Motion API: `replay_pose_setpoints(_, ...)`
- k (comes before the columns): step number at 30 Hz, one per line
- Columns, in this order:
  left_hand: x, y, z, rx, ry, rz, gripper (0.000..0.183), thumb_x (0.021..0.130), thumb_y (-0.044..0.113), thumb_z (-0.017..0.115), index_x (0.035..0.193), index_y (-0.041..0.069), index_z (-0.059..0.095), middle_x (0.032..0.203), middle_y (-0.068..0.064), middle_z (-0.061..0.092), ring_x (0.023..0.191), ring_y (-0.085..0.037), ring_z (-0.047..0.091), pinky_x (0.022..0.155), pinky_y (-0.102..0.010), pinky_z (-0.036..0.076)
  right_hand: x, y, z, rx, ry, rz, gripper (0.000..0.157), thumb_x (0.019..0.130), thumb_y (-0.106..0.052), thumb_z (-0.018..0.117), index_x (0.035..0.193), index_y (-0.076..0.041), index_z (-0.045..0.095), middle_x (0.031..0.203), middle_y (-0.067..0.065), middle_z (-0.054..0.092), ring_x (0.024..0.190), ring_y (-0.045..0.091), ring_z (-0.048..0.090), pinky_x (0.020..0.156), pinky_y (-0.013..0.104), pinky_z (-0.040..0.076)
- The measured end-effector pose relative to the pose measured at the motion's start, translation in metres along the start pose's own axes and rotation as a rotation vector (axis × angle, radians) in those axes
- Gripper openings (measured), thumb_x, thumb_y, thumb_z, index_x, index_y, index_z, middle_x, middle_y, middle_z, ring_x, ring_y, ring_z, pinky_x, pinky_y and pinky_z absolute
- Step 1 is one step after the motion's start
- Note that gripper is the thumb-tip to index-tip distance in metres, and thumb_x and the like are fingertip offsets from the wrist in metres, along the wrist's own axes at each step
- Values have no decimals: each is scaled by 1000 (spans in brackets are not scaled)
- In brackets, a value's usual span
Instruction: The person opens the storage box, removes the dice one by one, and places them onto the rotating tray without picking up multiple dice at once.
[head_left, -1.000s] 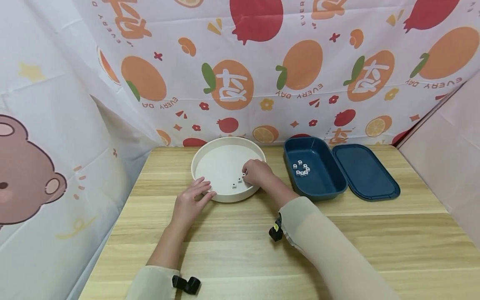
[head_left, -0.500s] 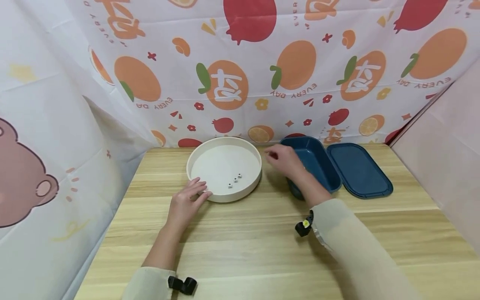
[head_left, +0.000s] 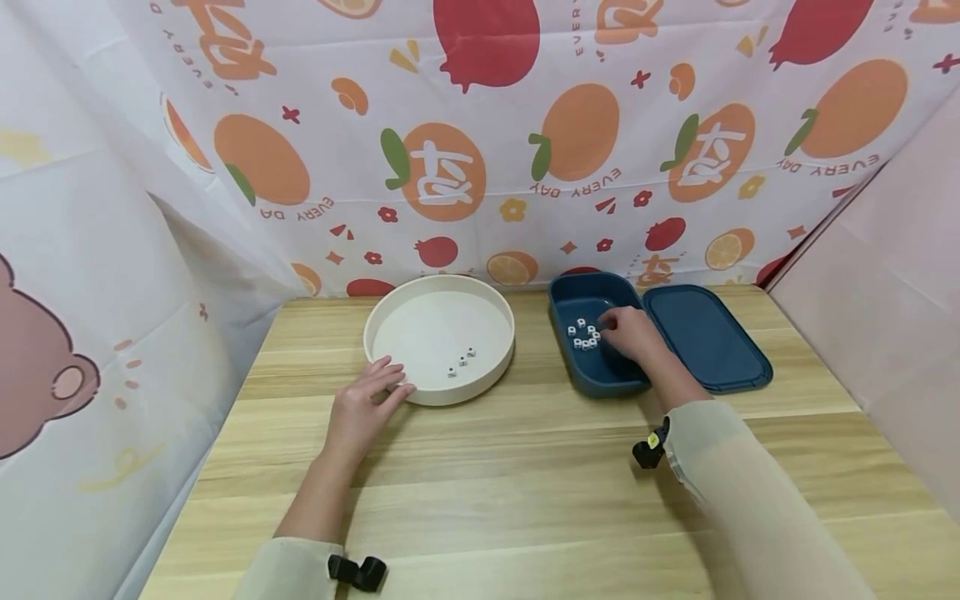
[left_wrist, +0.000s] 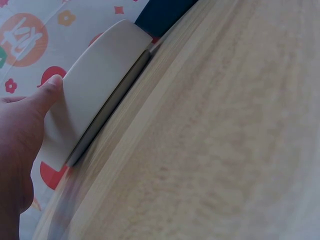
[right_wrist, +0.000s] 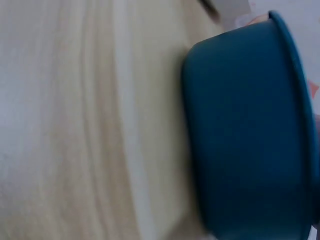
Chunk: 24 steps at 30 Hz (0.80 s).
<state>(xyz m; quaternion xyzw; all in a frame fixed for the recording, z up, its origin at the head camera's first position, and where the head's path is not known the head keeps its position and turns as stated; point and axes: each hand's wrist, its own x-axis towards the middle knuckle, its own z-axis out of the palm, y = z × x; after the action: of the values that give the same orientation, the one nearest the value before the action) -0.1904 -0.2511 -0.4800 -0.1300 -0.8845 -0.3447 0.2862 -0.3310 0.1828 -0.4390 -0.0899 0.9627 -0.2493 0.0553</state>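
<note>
A round cream tray [head_left: 480, 386] sits on the table, with three small white dice [head_left: 462, 362] in a slanted row inside near its front. My left hand [head_left: 362, 410] holds the tray's front left rim, fingers over the edge and thumb against the outer wall, as the left wrist view shows. To the right, a deep blue box [head_left: 600, 383] contains several white lettered dice [head_left: 587, 343]. My right hand [head_left: 633, 333] reaches into this box, its loosely bent fingers right beside the dice. In the right wrist view the box wall [right_wrist: 245, 125] hides nearly all of the hand.
A flat blue lid [head_left: 708, 337] lies right of the box, close against it. Behind the wooden table [head_left: 465, 492] hangs a fruit-print cloth [head_left: 510, 150]; a white cloth with a bear print [head_left: 37, 367] covers the left side.
My right hand has left the dice in the round tray and moved right into the blue box. The left hand stays on the tray rim. The head view has shifted slightly right.
</note>
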Motion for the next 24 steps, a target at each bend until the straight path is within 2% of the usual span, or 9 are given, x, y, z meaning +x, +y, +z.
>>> replay_pose_setpoints(3, 0, -1, 0, -5, 4, 6, 27, 76, 16, 85, 99, 3, 78, 108, -9, 75, 121, -28, 63, 112, -33, 41, 2, 6, 6, -32, -39, 35, 31, 96, -19, 62, 122, -2, 67, 116, 19, 66, 99, 30, 61, 91, 49, 54)
replay_pose_setpoints(10, 0, 0, -1, -1, -2, 11, 27, 76, 16, 85, 99, 4, 78, 108, -8, 75, 121, -27, 63, 112, -31, 41, 7, 4, 13, -70, -60, 76, 32, 95, -22, 63, 121, -3, 67, 117, 19, 66, 97, 29, 61, 92, 48, 54)
replay_pose_setpoints(24, -1, 0, -1, 12, 1, 7, 27, 76, 16, 85, 99, 3, 78, 108, -9, 75, 121, -28, 63, 110, -38, 42, 6, 1, 14, -123, -55, 49, 27, 94, -24, 64, 111, -5, 70, 107, 14, 68, 88, 26, 61, 80, 42, 54)
